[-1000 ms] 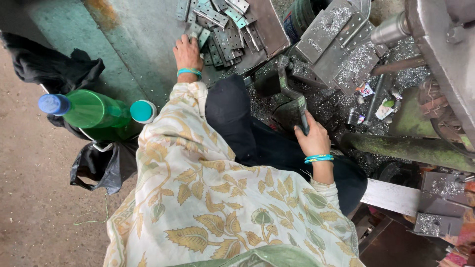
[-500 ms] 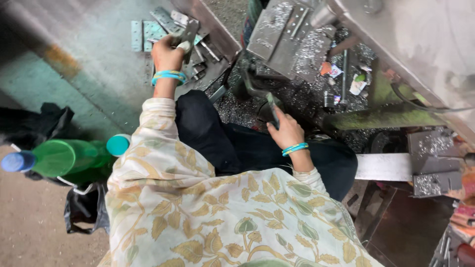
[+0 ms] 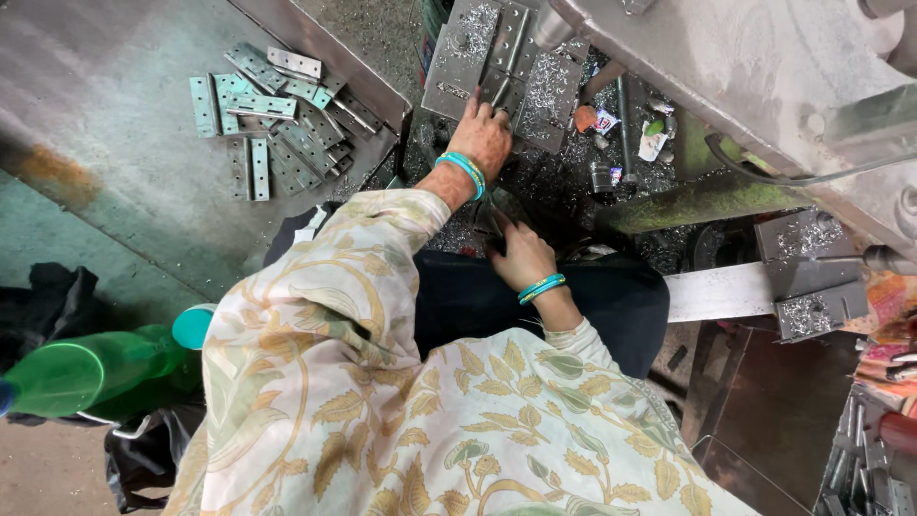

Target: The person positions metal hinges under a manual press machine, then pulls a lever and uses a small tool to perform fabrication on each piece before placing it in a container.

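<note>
Metal shavings are seen littering a workshop bench (image 3: 564, 182) at the upper centre of the frame, under a large grey machine body (image 3: 764, 67) filling the upper right. A left hand (image 3: 485, 134) is being pressed, fingers spread, against a long hinge plate (image 3: 508, 48) on a grey fixture block (image 3: 478, 57); whether the plate is being pinched or only touched cannot be told. The plate's long axis is running up and slightly right of the fingertips, directly ahead of this hand, which is clearly the nearer of the two. A right hand (image 3: 521, 253) is being held lower, just above the dark lap at centre frame, curled around a small dark object that cannot be identified. A loose pile of hinge plates (image 3: 277, 115) is lying on a metal sheet (image 3: 115, 96) at upper left, well apart from both hands, while a green plastic bottle (image 3: 86, 368) is lying at lower left. Compared with the view half a second ago, the left hand is no longer being extended to the pile at upper left and is now being shown at the fixture, while the right hand is being kept near the lap.
</note>
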